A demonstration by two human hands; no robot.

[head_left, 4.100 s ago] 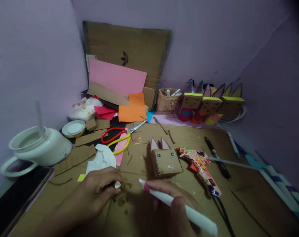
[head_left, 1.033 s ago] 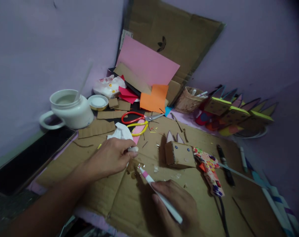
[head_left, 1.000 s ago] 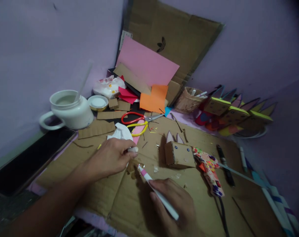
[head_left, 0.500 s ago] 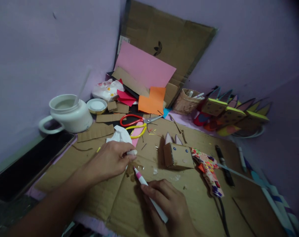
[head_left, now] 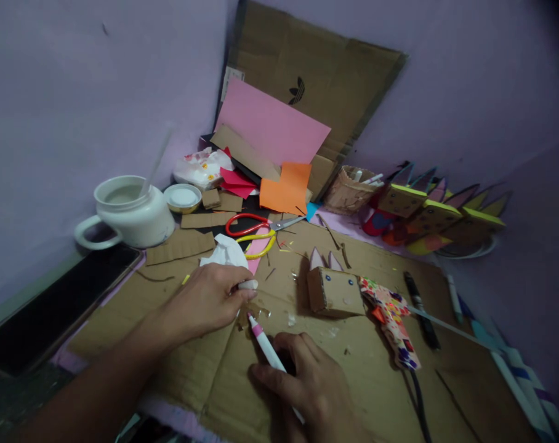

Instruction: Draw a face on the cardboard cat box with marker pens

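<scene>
My left hand (head_left: 215, 298) pinches a white marker cap (head_left: 249, 285) between thumb and forefinger, just above the cardboard. In my right hand (head_left: 309, 384) is an uncapped white marker (head_left: 268, 347) with a pink collar, its tip pointing up and left toward the cap. Cap and tip are apart. Behind my left hand lies a crumpled white tissue (head_left: 225, 252), close to the scissors (head_left: 256, 234) with red and yellow handles. Right of the marker stands a small cardboard box (head_left: 337, 292) with two pointed ears and dot eyes.
A flower-patterned glue gun (head_left: 390, 317) and a black marker (head_left: 420, 311) lie right. Left are a white pot (head_left: 136, 218) and a phone (head_left: 62, 307). Coloured paper (head_left: 286, 187), a pen basket (head_left: 351, 191) and several eared boxes (head_left: 436, 215) line the back.
My right hand's fingers have shifted on the marker, the thumb now lower and further left. The marker tip has barely moved. My left hand keeps its pinch on the cap.
</scene>
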